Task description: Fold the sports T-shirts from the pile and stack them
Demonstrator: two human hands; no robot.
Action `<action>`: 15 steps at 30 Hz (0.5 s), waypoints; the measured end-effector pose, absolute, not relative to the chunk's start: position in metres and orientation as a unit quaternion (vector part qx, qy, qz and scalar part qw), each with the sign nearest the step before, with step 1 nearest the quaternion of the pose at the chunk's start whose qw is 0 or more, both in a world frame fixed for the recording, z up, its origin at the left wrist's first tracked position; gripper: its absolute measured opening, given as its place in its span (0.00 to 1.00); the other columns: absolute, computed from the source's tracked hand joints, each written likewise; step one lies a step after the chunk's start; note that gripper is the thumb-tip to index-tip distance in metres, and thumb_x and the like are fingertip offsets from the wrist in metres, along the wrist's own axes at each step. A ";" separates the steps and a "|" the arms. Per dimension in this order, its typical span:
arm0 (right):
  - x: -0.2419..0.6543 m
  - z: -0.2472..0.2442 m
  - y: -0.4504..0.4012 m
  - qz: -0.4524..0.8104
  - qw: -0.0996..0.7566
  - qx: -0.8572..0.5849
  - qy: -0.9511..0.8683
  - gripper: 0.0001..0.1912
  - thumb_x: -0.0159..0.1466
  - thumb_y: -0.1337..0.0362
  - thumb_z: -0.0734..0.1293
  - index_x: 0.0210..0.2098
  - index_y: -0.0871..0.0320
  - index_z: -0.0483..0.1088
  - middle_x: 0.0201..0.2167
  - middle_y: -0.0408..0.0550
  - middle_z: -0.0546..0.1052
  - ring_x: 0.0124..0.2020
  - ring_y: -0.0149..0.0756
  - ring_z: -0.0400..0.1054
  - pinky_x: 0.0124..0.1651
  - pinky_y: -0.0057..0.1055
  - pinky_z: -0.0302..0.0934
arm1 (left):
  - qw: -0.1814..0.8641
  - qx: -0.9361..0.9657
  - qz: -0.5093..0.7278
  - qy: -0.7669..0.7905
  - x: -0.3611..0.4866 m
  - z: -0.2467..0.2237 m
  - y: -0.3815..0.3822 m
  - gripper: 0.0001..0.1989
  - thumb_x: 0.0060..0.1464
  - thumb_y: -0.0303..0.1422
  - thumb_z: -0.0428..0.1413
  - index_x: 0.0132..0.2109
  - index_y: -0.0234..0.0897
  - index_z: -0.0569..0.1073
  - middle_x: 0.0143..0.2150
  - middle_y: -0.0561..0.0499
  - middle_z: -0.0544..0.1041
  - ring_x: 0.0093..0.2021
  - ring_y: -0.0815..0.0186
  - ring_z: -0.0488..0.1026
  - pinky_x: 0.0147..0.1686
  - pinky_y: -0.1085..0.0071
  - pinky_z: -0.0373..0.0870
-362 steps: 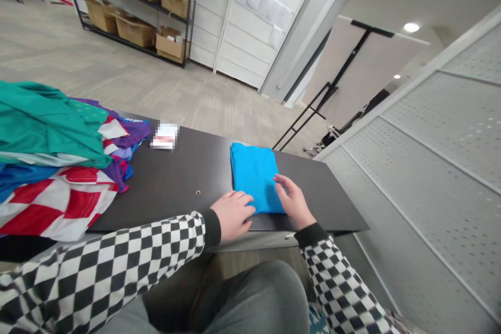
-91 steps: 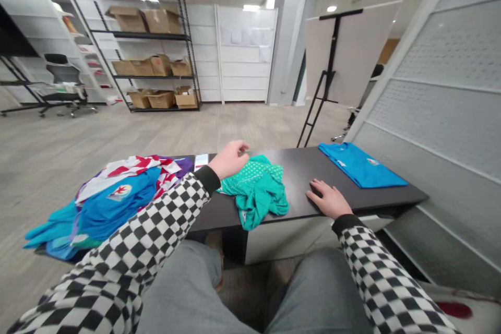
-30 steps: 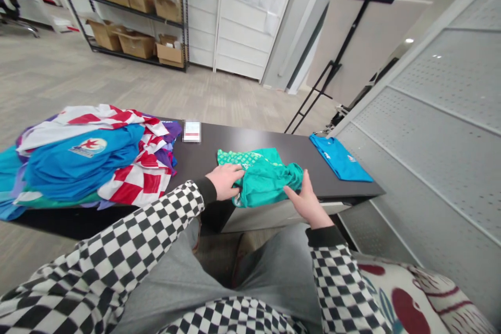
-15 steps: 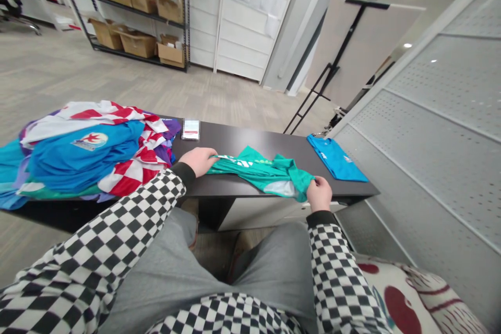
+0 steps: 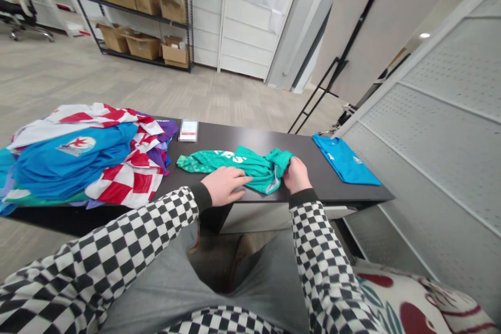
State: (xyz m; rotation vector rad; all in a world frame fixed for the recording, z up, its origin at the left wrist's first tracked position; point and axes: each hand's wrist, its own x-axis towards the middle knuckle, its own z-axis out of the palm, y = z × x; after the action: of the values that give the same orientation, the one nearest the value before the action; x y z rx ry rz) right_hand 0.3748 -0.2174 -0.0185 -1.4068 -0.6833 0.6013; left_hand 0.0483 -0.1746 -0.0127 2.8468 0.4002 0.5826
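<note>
A crumpled green jersey (image 5: 258, 165) with white lettering lies across the dark table in front of me. My right hand (image 5: 298, 175) has its fingers closed on the bunched right end of the jersey. At the jersey's near side is my left hand (image 5: 225, 186), fingers stretched out, its fingertips on or just by the cloth. The left end of the jersey lies loose on the tabletop. To the right, a blue jersey (image 5: 346, 160) lies folded flat. A heaped pile of jerseys (image 5: 74, 146) in blue, purple and red-and-white check covers the left end.
A small white card or box (image 5: 188, 131) lies at the back of the dark table (image 5: 219, 133). A grey perforated panel (image 5: 442, 125) stands close on the right. Beyond are a black stand (image 5: 352, 36) and a shelf with cardboard boxes (image 5: 143, 46). A patterned cushion (image 5: 422, 297) is at lower right.
My left hand has let go of the jersey's left end and moved right, to its near side. My right hand has drawn the right end leftward, bunching the cloth.
</note>
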 end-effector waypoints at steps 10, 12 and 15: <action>0.388 -0.023 -0.261 0.183 0.659 -0.643 -0.345 0.29 0.53 0.62 0.70 0.55 0.49 0.75 0.57 0.51 0.78 0.42 0.41 0.78 0.45 0.40 0.76 | 0.070 0.968 0.156 0.185 0.069 0.007 -0.168 0.12 0.72 0.44 0.61 0.52 0.43 0.83 0.50 0.44 0.82 0.51 0.52 0.77 0.50 0.56 0.65; 0.395 -0.020 -0.271 0.120 0.558 -0.692 -0.443 0.15 0.58 0.61 0.69 0.45 0.53 0.79 0.52 0.54 0.81 0.46 0.45 0.76 0.49 0.42 0.75 | 0.100 0.971 0.157 0.148 0.073 0.006 -0.171 0.14 0.73 0.46 0.61 0.53 0.43 0.83 0.51 0.45 0.83 0.52 0.53 0.78 0.50 0.57 0.66; 0.395 -0.018 -0.280 0.137 0.470 -0.686 -0.538 0.15 0.66 0.57 0.69 0.49 0.52 0.82 0.50 0.53 0.83 0.50 0.47 0.76 0.55 0.43 0.72 | 0.123 0.972 0.133 0.152 0.083 0.000 -0.180 0.17 0.71 0.49 0.63 0.55 0.44 0.83 0.50 0.44 0.83 0.51 0.52 0.78 0.48 0.58 0.67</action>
State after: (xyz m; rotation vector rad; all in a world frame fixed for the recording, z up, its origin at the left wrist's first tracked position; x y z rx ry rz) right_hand 0.3946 -0.2796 -0.0175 -1.6817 -1.3173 0.3356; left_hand 0.0826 -0.1799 -0.0004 2.8343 0.4434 0.3887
